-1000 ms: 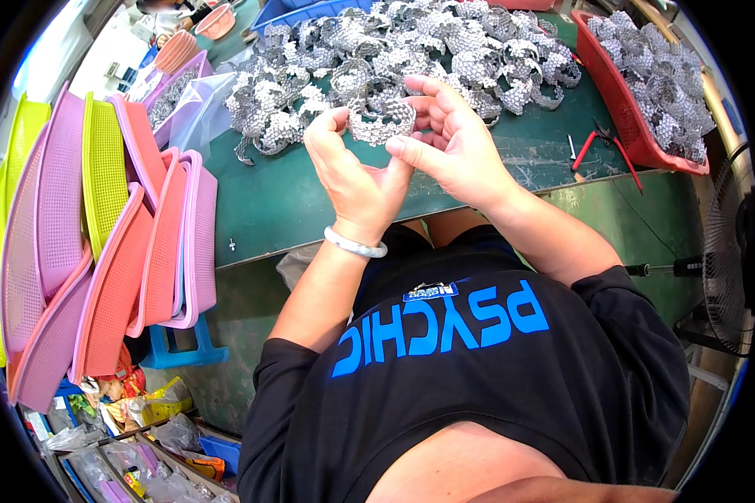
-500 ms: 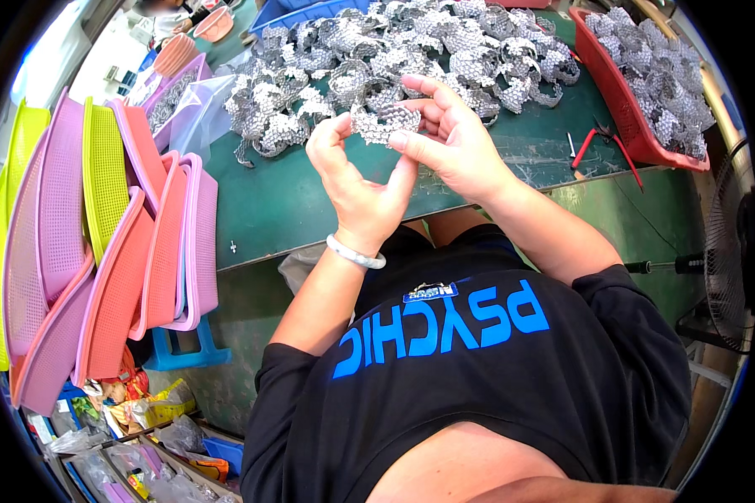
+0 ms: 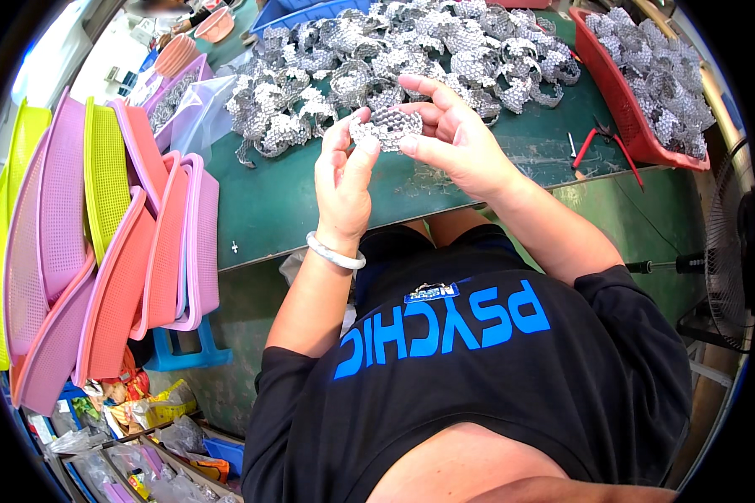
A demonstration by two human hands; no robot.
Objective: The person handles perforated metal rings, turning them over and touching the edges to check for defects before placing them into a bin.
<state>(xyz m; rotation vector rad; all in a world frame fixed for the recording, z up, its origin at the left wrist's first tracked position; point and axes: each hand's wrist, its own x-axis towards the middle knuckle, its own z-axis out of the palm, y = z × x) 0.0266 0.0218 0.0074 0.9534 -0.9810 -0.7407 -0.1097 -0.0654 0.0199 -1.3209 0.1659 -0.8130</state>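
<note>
Between both hands I hold a silver sequined band [image 3: 386,127] just above the green table [image 3: 285,210]. My left hand [image 3: 344,172] pinches its left end with thumb and fingertips; a white bracelet circles that wrist. My right hand [image 3: 453,138] grips the right end, fingers curled over the top. Directly behind the hands lies a big pile of the same silver bands [image 3: 394,59], spread across the far part of the table.
A red tray [image 3: 625,117] full of silver bands stands at the right, with red-handled pliers [image 3: 600,142] beside it. Pink, orange and yellow plastic baskets [image 3: 92,243] lean stacked at the left. A clear plastic bag [image 3: 197,113] lies near them. A fan [image 3: 734,251] stands at right.
Both hands have shifted a little while turning the band; the left thumb and fingers now pinch its left end more upright. The pile has not moved.
</note>
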